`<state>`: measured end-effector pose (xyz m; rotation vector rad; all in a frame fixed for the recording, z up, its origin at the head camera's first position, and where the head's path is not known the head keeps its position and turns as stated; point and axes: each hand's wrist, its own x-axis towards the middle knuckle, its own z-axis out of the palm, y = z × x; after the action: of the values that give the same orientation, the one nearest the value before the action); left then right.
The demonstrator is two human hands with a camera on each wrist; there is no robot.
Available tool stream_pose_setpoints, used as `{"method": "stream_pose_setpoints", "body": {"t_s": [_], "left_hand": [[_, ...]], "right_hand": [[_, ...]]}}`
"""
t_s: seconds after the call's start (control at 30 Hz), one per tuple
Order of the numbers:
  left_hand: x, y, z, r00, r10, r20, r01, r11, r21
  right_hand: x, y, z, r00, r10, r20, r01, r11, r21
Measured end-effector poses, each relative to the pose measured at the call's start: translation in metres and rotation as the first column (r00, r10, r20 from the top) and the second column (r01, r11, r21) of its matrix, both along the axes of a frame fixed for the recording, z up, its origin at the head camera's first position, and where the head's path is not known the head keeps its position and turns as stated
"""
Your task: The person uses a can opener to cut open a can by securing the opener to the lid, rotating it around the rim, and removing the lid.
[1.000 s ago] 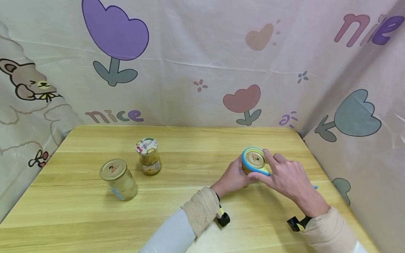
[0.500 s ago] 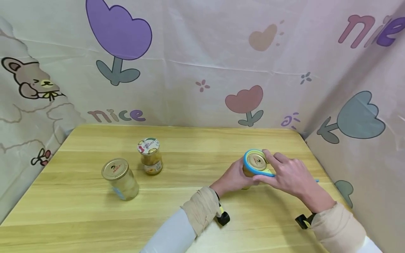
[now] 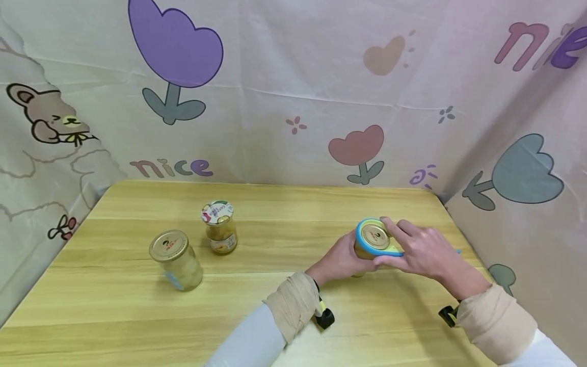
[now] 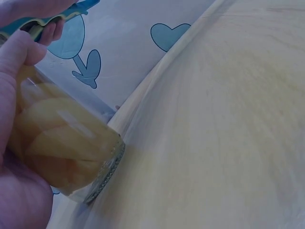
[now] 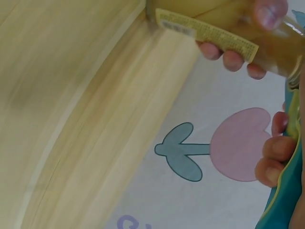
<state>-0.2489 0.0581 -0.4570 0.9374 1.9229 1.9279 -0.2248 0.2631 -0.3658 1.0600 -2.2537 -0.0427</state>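
My left hand [image 3: 341, 262] grips a glass jar of yellow fruit pieces [image 4: 62, 138], fingers wrapped round its side. The jar's base meets the wooden table or hovers just over it; I cannot tell which. Around its gold lid [image 3: 377, 237] sits the loop of a blue and green jar opener [image 3: 387, 251]. My right hand [image 3: 424, 252] holds the opener's handle, thumb on the near side and fingers curled over the far side. In the right wrist view those curled fingers [image 5: 276, 155] show against the handle. Most of the handle is hidden beneath the right hand.
Two other jars stand upright on the left of the wooden table [image 3: 257, 316]: one with a gold lid [image 3: 168, 245], and a smaller one with a patterned lid [image 3: 217, 212] behind it. Printed cloth [image 3: 275, 61] hangs behind and at both sides.
The opener's handle tip has swung away from me, to the far side. My right wrist has shifted right with it. The left hand keeps its grip on the jar; the head view drifts slightly.
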Motion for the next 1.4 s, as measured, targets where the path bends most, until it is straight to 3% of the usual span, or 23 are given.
{"method": "stream_pose_setpoints", "body": {"t_s": [0.4,0.77,1.1,1.4], "left_hand": [[0.0,0.003,-0.001,0.999,-0.032,0.006,0.032,0.999,0.007],[0.0,0.002,-0.001,1.0,-0.008,0.017,0.009,0.999,-0.041],[0.0,0.001,0.0,1.0,0.0,0.017,0.001,0.998,-0.056],[-0.001,0.001,-0.001,1.0,-0.008,0.024,0.009,0.999,-0.047]], "right_hand": [[-0.009,0.007,0.0,0.993,0.105,-0.062,-0.104,0.994,0.018],[-0.013,0.007,0.002,0.984,0.168,-0.064,-0.167,0.986,0.017],[-0.016,0.007,0.007,0.981,0.187,-0.055,-0.186,0.982,0.027],[-0.014,0.007,0.016,0.987,0.157,-0.028,-0.155,0.987,0.04]]}}
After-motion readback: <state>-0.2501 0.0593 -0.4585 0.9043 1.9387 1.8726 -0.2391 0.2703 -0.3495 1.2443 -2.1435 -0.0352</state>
